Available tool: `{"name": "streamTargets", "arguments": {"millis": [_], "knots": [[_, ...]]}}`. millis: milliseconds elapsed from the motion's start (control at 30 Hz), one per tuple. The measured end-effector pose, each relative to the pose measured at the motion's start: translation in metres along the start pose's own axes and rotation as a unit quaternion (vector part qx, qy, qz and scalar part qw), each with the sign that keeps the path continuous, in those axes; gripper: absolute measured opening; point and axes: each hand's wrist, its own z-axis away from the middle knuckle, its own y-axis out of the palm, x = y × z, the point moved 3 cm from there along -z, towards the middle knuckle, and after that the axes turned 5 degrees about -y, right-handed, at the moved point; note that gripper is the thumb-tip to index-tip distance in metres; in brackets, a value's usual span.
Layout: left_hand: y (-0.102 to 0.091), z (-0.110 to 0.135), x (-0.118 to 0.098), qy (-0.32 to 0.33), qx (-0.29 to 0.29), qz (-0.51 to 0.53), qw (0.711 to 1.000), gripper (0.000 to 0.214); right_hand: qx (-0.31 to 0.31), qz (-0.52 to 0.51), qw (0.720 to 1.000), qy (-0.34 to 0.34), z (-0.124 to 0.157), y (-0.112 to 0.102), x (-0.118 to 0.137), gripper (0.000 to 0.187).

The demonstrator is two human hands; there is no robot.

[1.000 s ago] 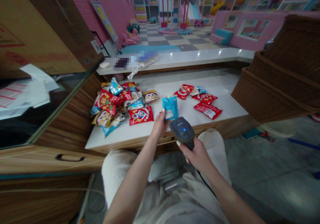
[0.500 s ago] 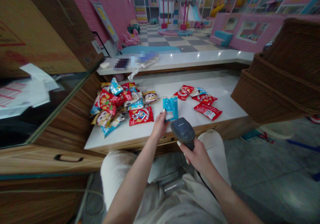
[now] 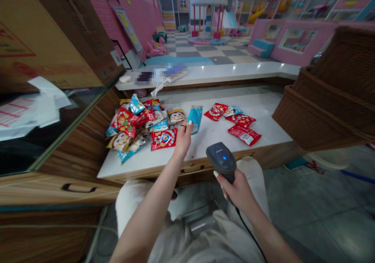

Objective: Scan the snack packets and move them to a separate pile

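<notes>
My left hand [image 3: 184, 138] is closed on the near edge of a blue snack packet [image 3: 195, 118], held tilted above the white counter [image 3: 205, 144]. In my right hand [image 3: 238, 188] is a dark barcode scanner [image 3: 220, 157], its head aimed forward over the counter's front edge and a blue light lit on top. To the left of the packet lies a heap of red, blue and yellow-brown snack packets [image 3: 125, 122]. A red packet [image 3: 164, 139] rests at the heap's front. Several more packets lie apart on the right, among them a red packet [image 3: 244, 134] with its barcode face up.
Stacked brown wicker baskets [image 3: 325, 95] stand at the right end of the counter. A large cardboard box [image 3: 58, 40] and white papers [image 3: 43, 102] sit on the left. Behind runs a raised white ledge [image 3: 222, 72] with a white cable [image 3: 159, 86].
My left hand has moved left and turned the blue packet, so its barcode no longer shows. The scanner has shifted slightly right and down, and its blue light has come on.
</notes>
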Motion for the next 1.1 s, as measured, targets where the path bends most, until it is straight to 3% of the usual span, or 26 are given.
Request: {"name": "streamTargets", "arguments": {"millis": [67, 167, 300, 400, 467, 567, 633, 800, 900, 1000, 1100], "knots": [[-0.007, -0.026, -0.023, 0.093, -0.013, -0.146, 0.985, 0.046, 0.007, -0.013, 1.000, 0.013, -0.001, -0.003, -0.003, 0.032], [-0.016, -0.065, -0.043, 0.160, -0.031, -0.349, 0.923, 0.036, 0.004, -0.029, 0.999, 0.022, -0.002, -0.007, -0.007, 0.032], [-0.022, -0.097, -0.039, 0.142, -0.031, -0.521, 0.841, 0.036, -0.002, -0.032, 0.999, 0.026, -0.003, -0.009, -0.010, 0.031], [-0.023, -0.105, -0.027, 0.104, -0.016, -0.568, 0.816, 0.025, -0.005, -0.035, 0.999, 0.030, -0.004, -0.010, -0.010, 0.030], [-0.021, -0.106, -0.023, 0.100, -0.018, -0.592, 0.799, 0.029, -0.003, -0.037, 0.999, 0.030, -0.005, -0.013, -0.010, 0.029], [-0.008, -0.107, -0.021, 0.129, -0.023, -0.583, 0.802, 0.034, -0.001, -0.040, 0.999, 0.030, -0.008, -0.017, -0.010, 0.027], [0.011, -0.108, -0.015, 0.148, -0.006, -0.564, 0.812, 0.043, -0.005, -0.043, 0.999, 0.032, -0.010, -0.019, -0.012, 0.027], [0.084, -0.109, 0.019, 0.176, 0.114, -0.458, 0.864, 0.063, -0.019, -0.043, 0.998, 0.041, -0.012, -0.025, -0.018, 0.027], [0.121, -0.110, 0.040, 0.169, 0.147, -0.421, 0.879, 0.077, -0.027, -0.039, 0.998, 0.045, -0.012, -0.030, -0.020, 0.027], [0.139, -0.112, 0.052, 0.146, 0.139, -0.417, 0.886, 0.079, -0.035, -0.037, 0.997, 0.051, -0.013, -0.036, -0.021, 0.029], [0.140, -0.112, 0.053, 0.130, 0.128, -0.416, 0.891, 0.071, -0.040, -0.036, 0.997, 0.059, -0.012, -0.040, -0.021, 0.031]]}}
